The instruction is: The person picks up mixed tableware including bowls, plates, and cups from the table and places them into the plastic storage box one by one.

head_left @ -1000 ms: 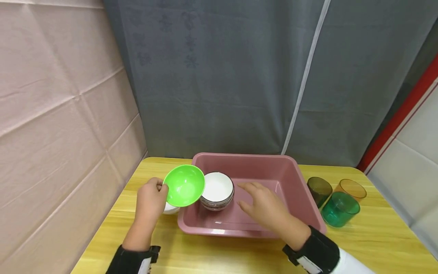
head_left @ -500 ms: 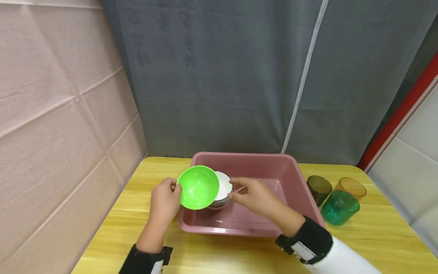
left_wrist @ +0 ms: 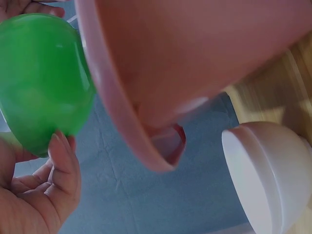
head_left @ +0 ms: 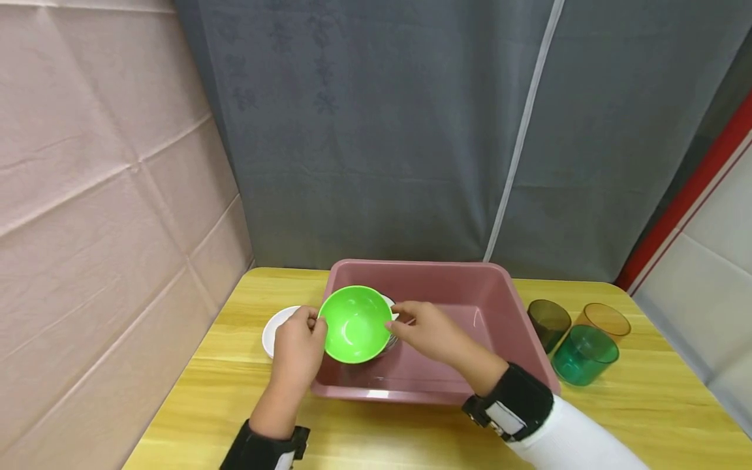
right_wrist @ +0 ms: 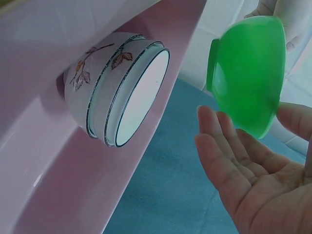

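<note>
A bright green bowl (head_left: 355, 326) is held above the left part of a pink basin (head_left: 435, 397), its inside showing in the head view. My left hand (head_left: 298, 346) pinches its left rim between thumb and fingers. At the opposite rim my right hand (head_left: 437, 336) has its thumb on the edge and its fingers around the outside. Beneath the green bowl, mostly hidden from the head view, stands a nested stack of white bowls (right_wrist: 109, 87) with dark rims and a floral pattern, inside the basin.
Left of the basin, white bowls (left_wrist: 270, 175) stand nested on the wooden table (head_left: 376, 434), partly behind my left hand in the head view. Brown (head_left: 549, 323), orange (head_left: 605, 320) and green cups (head_left: 585, 356) stand right of the basin. A grey curtain (head_left: 376, 130) hangs behind.
My left hand has carried the green bowl rightward, over the stack in the basin. My right hand has moved left to the bowl's right rim and taken hold there.
</note>
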Demonstrator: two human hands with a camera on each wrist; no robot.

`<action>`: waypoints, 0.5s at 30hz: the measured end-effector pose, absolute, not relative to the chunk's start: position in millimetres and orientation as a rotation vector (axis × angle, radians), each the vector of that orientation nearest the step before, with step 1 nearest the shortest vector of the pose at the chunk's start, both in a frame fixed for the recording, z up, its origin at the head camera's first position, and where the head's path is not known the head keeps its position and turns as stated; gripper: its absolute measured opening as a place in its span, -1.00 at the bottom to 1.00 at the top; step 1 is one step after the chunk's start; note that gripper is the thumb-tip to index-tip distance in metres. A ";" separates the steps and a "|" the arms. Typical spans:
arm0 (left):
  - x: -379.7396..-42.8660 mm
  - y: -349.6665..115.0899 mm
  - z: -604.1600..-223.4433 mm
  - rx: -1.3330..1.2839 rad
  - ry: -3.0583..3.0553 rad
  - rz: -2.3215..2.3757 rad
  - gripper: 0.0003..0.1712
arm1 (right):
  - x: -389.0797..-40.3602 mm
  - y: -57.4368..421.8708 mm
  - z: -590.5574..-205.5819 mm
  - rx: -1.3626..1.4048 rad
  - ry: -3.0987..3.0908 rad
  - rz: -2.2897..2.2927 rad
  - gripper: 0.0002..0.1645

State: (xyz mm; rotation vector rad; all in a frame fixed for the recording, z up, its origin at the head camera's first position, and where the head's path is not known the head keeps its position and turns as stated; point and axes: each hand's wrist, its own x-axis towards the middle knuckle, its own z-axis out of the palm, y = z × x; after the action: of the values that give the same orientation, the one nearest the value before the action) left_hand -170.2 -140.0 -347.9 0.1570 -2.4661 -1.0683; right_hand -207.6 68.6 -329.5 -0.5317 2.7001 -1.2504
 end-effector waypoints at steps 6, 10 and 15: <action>-169.1 -134.2 -351.6 0.178 -2.468 -1.095 -0.86 | -211.4 65.8 -332.6 -0.498 2.677 -1.274 -0.54; -168.6 -130.9 -354.4 0.188 -2.452 -1.095 -0.87 | -213.7 64.4 -333.3 -0.501 2.670 -1.288 -0.61; -169.1 -128.1 -356.6 0.194 -2.433 -1.104 -0.87 | -215.8 63.1 -331.5 -0.515 2.673 -1.301 -0.70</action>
State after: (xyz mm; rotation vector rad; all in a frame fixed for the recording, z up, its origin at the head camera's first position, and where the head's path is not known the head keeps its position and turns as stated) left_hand -169.1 -128.1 -356.6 0.1936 -2.4329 -1.1042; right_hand -215.8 63.1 -331.5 -0.5150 2.6730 -1.3015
